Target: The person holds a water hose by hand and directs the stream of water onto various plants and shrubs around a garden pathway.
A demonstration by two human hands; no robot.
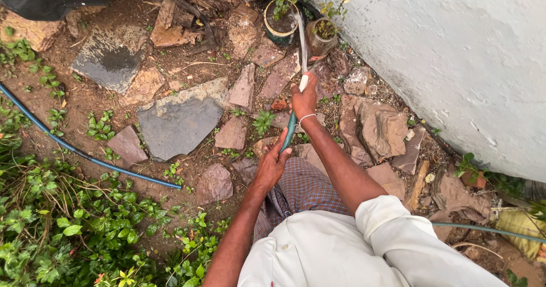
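Gripping a green hose (288,132) in both fists, the left hand (272,163) wraps its lower run; the right hand (304,98) pinches the nozzle just beyond, water arcing into the nearer pot (281,22); the neighbouring jar (320,36) looks unwatered.

Both hands (303,99) on green hose (289,131)

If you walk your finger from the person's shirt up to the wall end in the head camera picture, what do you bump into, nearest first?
White shirt → left hand on the green hose → right hand near the hose's tip → water stream → two plant pots.
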